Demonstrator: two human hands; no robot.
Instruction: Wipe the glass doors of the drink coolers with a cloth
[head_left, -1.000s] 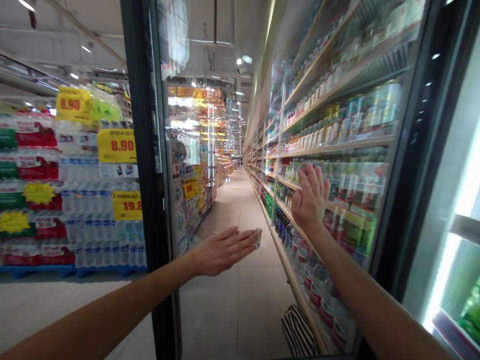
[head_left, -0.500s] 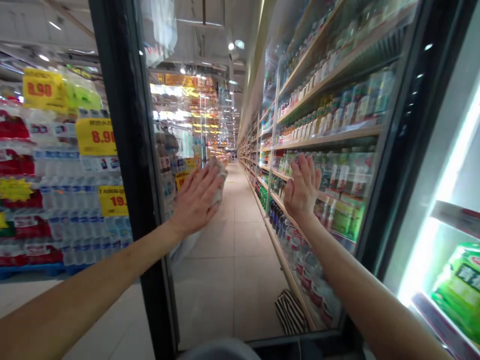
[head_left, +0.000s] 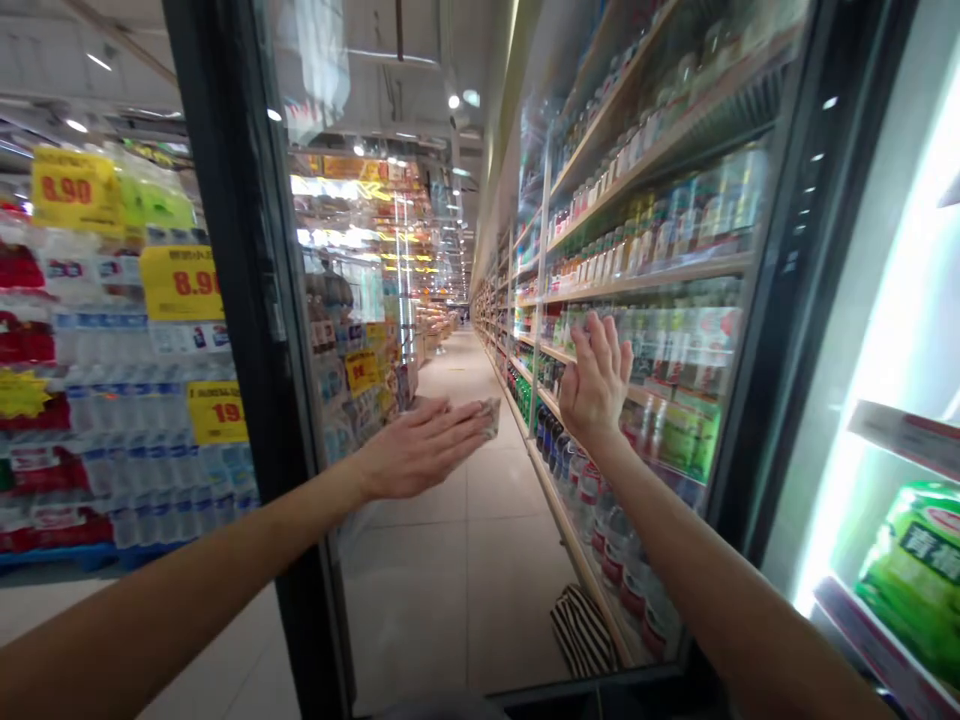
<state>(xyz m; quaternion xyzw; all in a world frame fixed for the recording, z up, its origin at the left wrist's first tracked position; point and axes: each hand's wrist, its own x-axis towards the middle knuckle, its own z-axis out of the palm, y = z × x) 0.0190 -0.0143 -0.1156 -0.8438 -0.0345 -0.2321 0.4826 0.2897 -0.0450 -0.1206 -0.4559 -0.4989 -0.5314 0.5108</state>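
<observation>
currently | left hand flat, holding cloth, pointing rightward | right hand raised, unclenched, facing glass door

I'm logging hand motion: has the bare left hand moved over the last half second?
Yes: judged against the left upright of the black door frame, the bare left hand has moved lower and farther right.

A pale tiled floor runs toward the far end, long light-wood shelves lining its right. Small white lamps dot the grey ceiling; a bright white light strip glows near right.
</observation>
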